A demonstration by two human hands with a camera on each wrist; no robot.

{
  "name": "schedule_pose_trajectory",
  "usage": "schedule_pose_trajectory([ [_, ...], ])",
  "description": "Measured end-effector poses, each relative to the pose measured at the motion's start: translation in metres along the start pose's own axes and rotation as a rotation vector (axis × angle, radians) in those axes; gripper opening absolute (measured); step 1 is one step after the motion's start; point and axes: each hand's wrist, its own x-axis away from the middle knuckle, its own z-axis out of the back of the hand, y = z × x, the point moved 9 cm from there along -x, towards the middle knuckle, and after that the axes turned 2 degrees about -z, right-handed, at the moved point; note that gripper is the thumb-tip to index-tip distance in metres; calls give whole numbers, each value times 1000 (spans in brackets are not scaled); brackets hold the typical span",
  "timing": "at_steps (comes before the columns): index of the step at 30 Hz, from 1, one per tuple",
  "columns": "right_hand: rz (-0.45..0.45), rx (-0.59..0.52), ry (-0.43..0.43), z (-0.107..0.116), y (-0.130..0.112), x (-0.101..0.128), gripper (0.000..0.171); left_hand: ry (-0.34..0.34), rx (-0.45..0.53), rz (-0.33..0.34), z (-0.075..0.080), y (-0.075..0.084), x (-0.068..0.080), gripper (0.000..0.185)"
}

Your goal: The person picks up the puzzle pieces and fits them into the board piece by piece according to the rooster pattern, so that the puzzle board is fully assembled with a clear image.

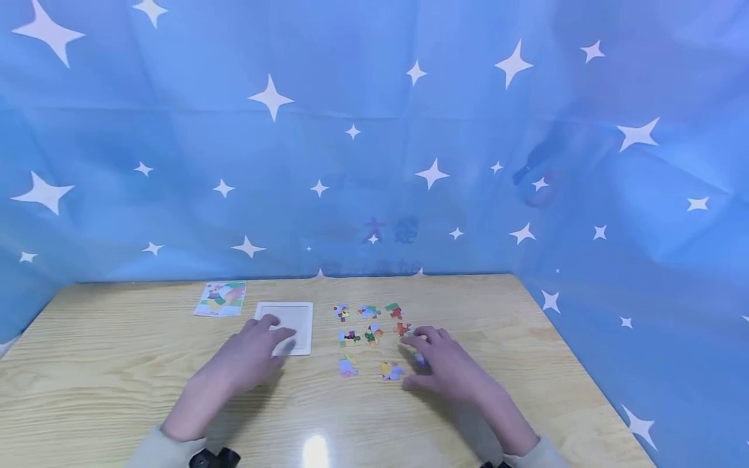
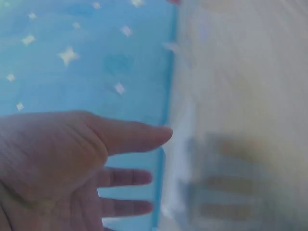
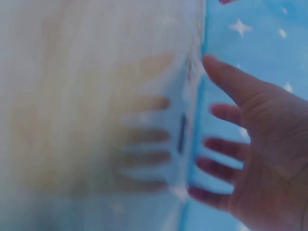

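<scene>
My left hand [image 1: 248, 357] hovers in front of a square white puzzle tray [image 1: 301, 318] and partly covers its lower left side. In the left wrist view the thumb and fingers of this hand [image 2: 53, 154] are straight, with nothing held. Over the right side of several loose jigsaw pieces [image 1: 372, 333] is my right hand [image 1: 447, 367], hiding part of a purple piece [image 1: 419, 359]. Its fingers [image 3: 226, 144] stretch out apart from each other in the right wrist view and hold nothing. The pieces lie in rough rows, colourful side up.
A picture card [image 1: 220, 299] with a colourful animal drawing lies at the back left of the wooden table [image 1: 117, 364]. Behind and to the right, a blue star-patterned curtain [image 1: 351, 162] borders the table edges. A bright light reflection shows near the front.
</scene>
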Motion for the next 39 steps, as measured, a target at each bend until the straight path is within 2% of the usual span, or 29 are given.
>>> schedule_pose_trajectory([
  [3,109,71,-19,-13,-12,0,92,-50,-40,37,-11,-18,8,42],
  [5,201,95,-23,-20,-25,-8,96,-79,-30,44,-18,-22,9,44],
  [10,401,192,-9,-38,-46,-33,83,-82,-59,54,-23,-19,3,45],
  [14,486,244,-57,-58,-48,-42,74,-82,-66,37,-23,-11,-2,43],
  [18,412,198,-52,-62,-36,-55,73,-83,-55,26,-22,-6,-5,40],
  [22,323,147,-61,-62,-27,-69,74,-84,-53,41,-19,-7,-3,39],
  [25,338,153,-84,-66,-30,-73,75,-80,-69,57,-17,-11,0,40],
  [32,433,219,-114,-74,-43,-71,75,-77,-91,82,-19,-21,8,42],
  [35,398,205,-117,-67,-42,-74,74,-78,-84,96,-20,-26,11,43],
  [39,294,197,-116,-56,-33,-84,72,-76,-84,109,-17,-32,14,44],
])
